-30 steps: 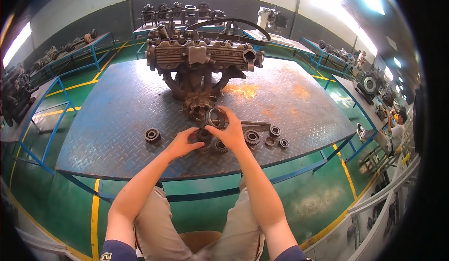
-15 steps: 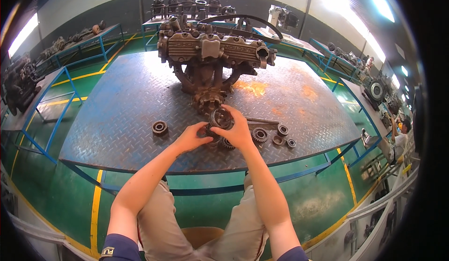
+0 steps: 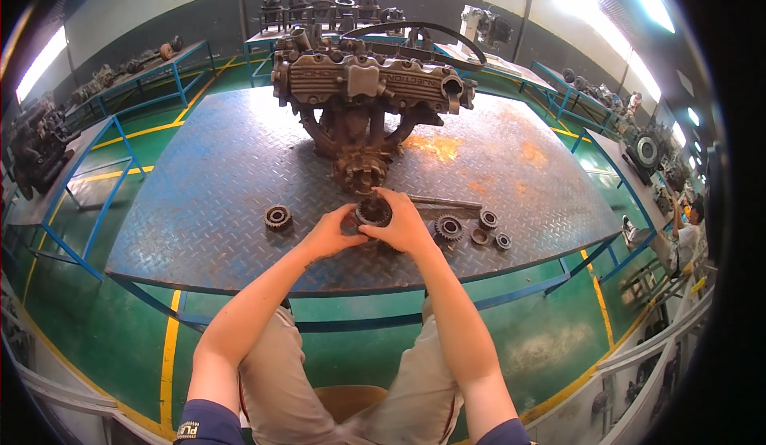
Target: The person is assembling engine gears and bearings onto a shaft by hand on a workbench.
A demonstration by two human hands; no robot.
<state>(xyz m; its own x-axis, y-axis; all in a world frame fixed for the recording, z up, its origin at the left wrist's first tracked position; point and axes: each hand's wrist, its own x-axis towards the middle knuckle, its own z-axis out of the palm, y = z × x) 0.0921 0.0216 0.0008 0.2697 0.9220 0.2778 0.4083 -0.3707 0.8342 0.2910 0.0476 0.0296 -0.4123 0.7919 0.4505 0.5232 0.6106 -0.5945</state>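
Between my two hands, near the front of the metal table, is a dark round gear (image 3: pixel 373 213) with an open middle. My left hand (image 3: pixel 329 233) curls around its left side, thumb toward the near edge. From the right, my right hand (image 3: pixel 404 223) grips it, with the index finger over the far rim. Something partly hidden lies beneath that hand. Off to the left a small gear (image 3: pixel 278 217) lies alone. Right of my hands rest a larger gear (image 3: pixel 448 227), a smaller gear (image 3: pixel 487 219), a plain ring (image 3: pixel 479 237) and another small gear (image 3: pixel 503 241).
A rusty engine (image 3: pixel 363 86) with a loose belt (image 3: pixel 431 34) stands on the tread-plate table (image 3: pixel 199 174) beyond my hands. A metal shaft (image 3: pixel 447 203) lies behind the gears. Blue-framed benches with machine parts line the room. A person (image 3: pixel 688 229) sits far right.
The gear has come down from a raised, tilted position and now faces up between my hands. My right hand has dropped slightly with it. The whole view has shifted a little.
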